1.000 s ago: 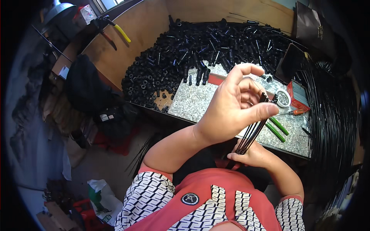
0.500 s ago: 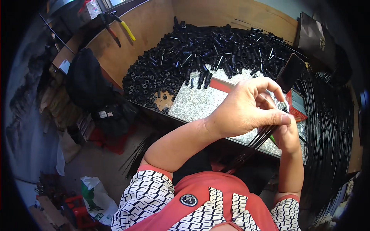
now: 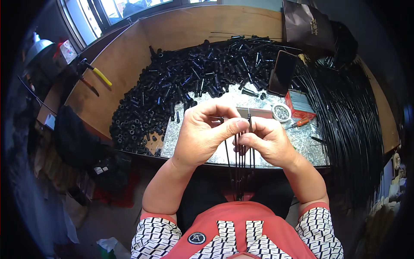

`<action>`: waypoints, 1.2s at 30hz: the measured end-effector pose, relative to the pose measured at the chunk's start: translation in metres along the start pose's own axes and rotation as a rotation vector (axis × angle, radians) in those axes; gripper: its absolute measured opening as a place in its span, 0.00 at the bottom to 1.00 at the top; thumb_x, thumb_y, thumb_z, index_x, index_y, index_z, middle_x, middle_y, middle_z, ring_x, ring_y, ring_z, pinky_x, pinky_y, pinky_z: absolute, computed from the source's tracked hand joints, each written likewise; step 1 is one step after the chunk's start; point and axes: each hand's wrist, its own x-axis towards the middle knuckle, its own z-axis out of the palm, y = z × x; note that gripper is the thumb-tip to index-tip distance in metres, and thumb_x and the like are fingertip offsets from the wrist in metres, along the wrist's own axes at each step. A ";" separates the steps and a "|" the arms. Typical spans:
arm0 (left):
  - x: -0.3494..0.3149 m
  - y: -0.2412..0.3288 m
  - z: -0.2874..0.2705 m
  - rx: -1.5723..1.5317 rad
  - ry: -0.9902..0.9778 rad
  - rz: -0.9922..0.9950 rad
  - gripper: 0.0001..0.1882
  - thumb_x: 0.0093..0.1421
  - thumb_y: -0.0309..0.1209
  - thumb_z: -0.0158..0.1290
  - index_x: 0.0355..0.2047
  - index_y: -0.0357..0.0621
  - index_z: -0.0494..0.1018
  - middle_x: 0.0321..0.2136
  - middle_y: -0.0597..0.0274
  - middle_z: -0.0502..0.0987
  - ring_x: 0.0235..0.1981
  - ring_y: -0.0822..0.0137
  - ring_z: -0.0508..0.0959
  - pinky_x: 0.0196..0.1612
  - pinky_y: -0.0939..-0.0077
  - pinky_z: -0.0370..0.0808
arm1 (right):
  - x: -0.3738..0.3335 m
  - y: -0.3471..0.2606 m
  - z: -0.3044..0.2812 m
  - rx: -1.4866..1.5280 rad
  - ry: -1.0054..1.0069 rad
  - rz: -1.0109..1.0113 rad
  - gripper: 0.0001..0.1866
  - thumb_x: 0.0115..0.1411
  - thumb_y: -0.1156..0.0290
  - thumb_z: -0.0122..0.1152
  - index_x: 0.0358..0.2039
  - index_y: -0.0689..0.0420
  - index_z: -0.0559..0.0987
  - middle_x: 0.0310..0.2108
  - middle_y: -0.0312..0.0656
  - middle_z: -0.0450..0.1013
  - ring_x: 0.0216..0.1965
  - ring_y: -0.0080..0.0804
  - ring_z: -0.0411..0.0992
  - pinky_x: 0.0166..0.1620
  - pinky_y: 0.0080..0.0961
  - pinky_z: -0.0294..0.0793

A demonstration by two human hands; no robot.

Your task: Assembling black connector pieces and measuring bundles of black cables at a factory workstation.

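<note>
Several thin black rods (image 3: 239,159) hang down between my two hands toward my lap, their upper ends at my fingertips. My left hand (image 3: 200,131) is closed in a pinch, with thumb and forefinger at the top of the rods; one rod runs under its fingers. My right hand (image 3: 271,140) is closed around other rods of the same bunch, its fingers curled and touching the left thumb. One rod's thin tip sticks up above the right fingers. What exactly lies between the pinched fingertips is too small to make out. Both hands are over the near edge of a speckled grey slab (image 3: 174,142).
Behind the slab lies a heap of black tubular parts (image 3: 189,82) within wooden side boards. To the right are a small white cup (image 3: 281,113) of tiny metal pieces, a red box (image 3: 302,105), an orange-handled tool (image 3: 303,122), a phone (image 3: 282,71) and a large sheaf of black rods (image 3: 349,121).
The view has swung right. Both hands have come lower and nearer my body with the rods, which now hang almost straight. The white cup and orange-handled tool have come into sight.
</note>
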 end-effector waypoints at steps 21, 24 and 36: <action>-0.030 -0.040 -0.107 0.696 0.579 0.155 0.06 0.59 0.23 0.53 0.35 0.34 0.76 0.33 0.59 0.77 0.29 0.76 0.76 0.32 0.84 0.75 | 0.002 0.014 -0.001 0.193 0.361 -0.069 0.07 0.58 0.78 0.58 0.28 0.59 0.67 0.24 0.39 0.72 0.24 0.26 0.75 0.29 0.21 0.78; -0.074 -0.045 -0.175 1.315 0.759 -0.028 0.07 0.53 0.28 0.55 0.26 0.35 0.77 0.27 0.50 0.77 0.29 0.53 0.78 0.34 0.66 0.73 | 0.001 0.017 -0.007 0.164 0.362 -0.073 0.07 0.59 0.78 0.58 0.29 0.59 0.68 0.24 0.39 0.72 0.24 0.26 0.75 0.29 0.21 0.78; -0.100 -0.076 -0.202 1.637 0.515 -0.277 0.11 0.49 0.29 0.59 0.33 0.40 0.76 0.33 0.55 0.76 0.40 0.53 0.74 0.43 0.63 0.71 | 0.007 0.013 -0.001 0.191 0.367 -0.081 0.08 0.59 0.75 0.58 0.28 0.59 0.67 0.24 0.38 0.72 0.25 0.22 0.75 0.29 0.20 0.78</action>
